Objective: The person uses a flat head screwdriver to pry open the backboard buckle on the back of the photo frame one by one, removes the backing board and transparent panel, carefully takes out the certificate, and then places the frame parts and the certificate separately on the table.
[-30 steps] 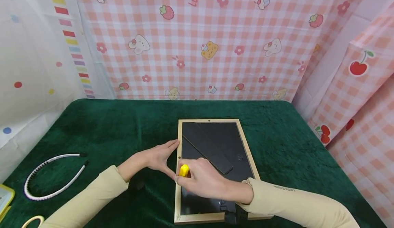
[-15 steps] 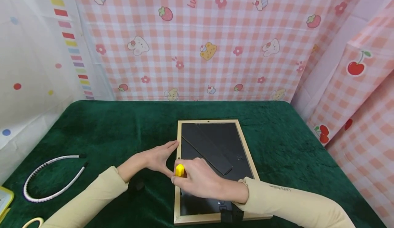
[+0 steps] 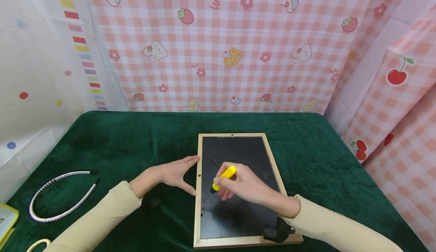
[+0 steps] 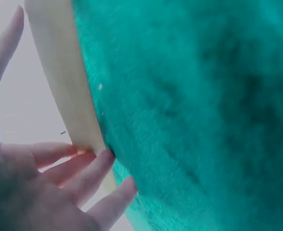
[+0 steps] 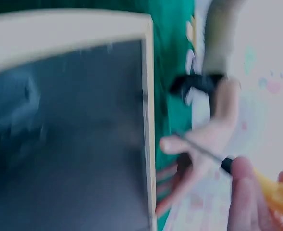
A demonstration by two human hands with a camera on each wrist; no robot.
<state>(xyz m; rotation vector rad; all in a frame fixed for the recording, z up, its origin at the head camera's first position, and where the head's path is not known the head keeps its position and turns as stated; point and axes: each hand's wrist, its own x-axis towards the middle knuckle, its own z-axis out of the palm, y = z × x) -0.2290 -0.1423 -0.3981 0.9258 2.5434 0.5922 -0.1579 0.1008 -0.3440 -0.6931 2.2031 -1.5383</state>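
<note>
A wooden picture frame (image 3: 198,214) lies on the green cloth with its black backing (image 3: 238,221) facing up. My left hand (image 3: 172,174) rests against its left side, fingers fairly straight and thumb spread apart; the left wrist view has those fingertips touching the outer edge of the wood (image 4: 67,77). My right hand (image 3: 245,182) holds a screwdriver (image 3: 227,174) with a yellow handle, above the backing. In the right wrist view the thin shaft (image 5: 201,150) points toward the left hand, apart from the frame. A dark hole (image 3: 199,175) shows in the left rail.
On the left of the green cloth (image 3: 136,138) lies a white headband (image 3: 51,218). A yellow-edged object (image 3: 8,221) and a pale yellow ring-shaped handle (image 3: 39,243) are cut off at the lower left. Patterned curtains (image 3: 218,36) enclose the back and sides.
My right hand has lifted off the frame's left rail and moved right over the backing, carrying the screwdriver, which now tilts. The left hand has stayed in place.
</note>
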